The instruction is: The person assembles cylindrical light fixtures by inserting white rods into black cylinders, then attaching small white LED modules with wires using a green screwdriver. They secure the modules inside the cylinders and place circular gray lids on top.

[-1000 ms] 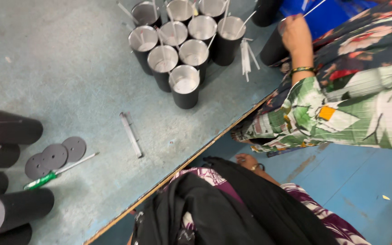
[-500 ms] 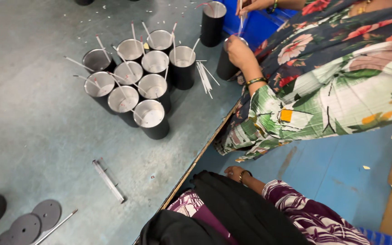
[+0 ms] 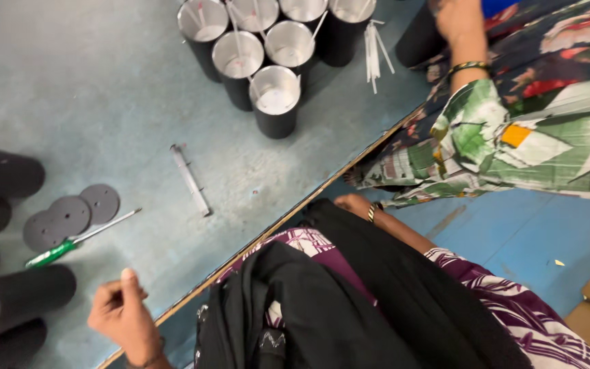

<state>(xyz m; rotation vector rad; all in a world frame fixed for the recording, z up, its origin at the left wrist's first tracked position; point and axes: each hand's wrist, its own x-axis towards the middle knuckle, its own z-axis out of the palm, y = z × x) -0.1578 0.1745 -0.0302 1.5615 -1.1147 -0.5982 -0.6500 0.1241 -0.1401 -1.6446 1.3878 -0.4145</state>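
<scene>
The left hand (image 3: 123, 316) hovers over the table (image 3: 90, 82) edge, fingers curled in and thumb up, gripping nothing that shows. Nearest to it, up and to its left, a green-handled screwdriver (image 3: 76, 239) lies flat on the table, its handle just beside three grey discs (image 3: 69, 213). Left of the hand, black tubes (image 3: 8, 294) lie on their sides. Further up, a thin metal rod (image 3: 190, 180) lies alone. The right hand (image 3: 354, 204) rests low beside the table edge, mostly hidden by black cloth (image 3: 349, 301); cannot tell its grip. Far above, black cups (image 3: 276, 101) with sticks stand clustered, near a co-worker's hand (image 3: 460, 24) in a floral sleeve (image 3: 513, 137)
</scene>
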